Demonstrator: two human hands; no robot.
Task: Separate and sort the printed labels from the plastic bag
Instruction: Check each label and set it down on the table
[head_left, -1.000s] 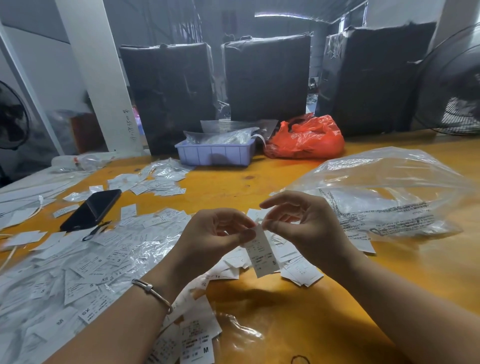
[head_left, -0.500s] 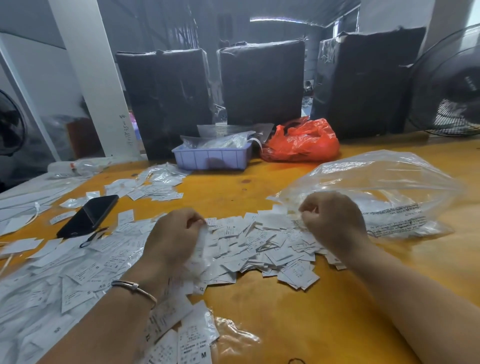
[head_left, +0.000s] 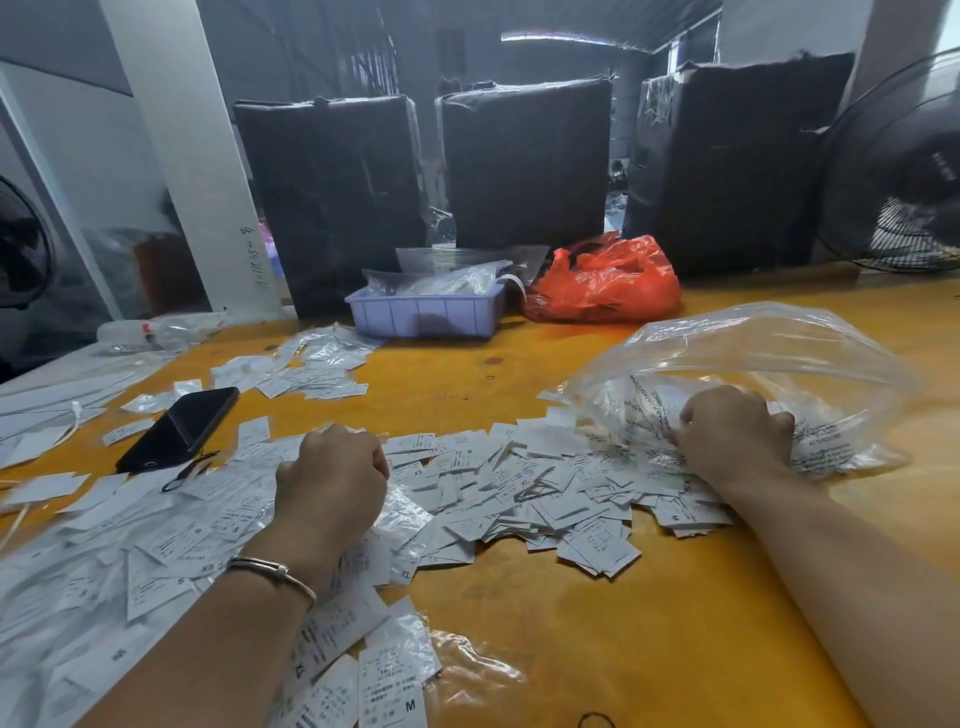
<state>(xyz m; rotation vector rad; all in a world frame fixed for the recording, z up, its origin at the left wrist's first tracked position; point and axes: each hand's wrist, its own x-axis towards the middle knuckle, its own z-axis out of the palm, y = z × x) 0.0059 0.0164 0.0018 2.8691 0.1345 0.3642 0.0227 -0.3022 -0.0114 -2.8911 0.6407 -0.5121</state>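
Note:
A heap of small white printed labels (head_left: 519, 483) with size letters lies across the orange table (head_left: 597, 623). My left hand (head_left: 332, 478) rests knuckles-up on the heap's left side, its fingers curled down into the labels. To the right lies the clear plastic bag (head_left: 769, 343), puffed up, its mouth facing left. My right hand (head_left: 732, 436) sits at that mouth with fingers curled into the labels there. The fingertips of both hands are hidden.
A wide spread of labels and clear sleeves (head_left: 104, 545) covers the left. Beside it lie a black phone (head_left: 179, 428) and a smaller label pile (head_left: 306, 369). At the back stand a lilac tray (head_left: 423, 314), a red bag (head_left: 605, 283), black-wrapped boxes (head_left: 524, 161) and a fan (head_left: 904, 171).
A second ago both hands held one label up between them. They have dropped to the table and moved apart, the left onto the heap, the right to the bag's mouth.

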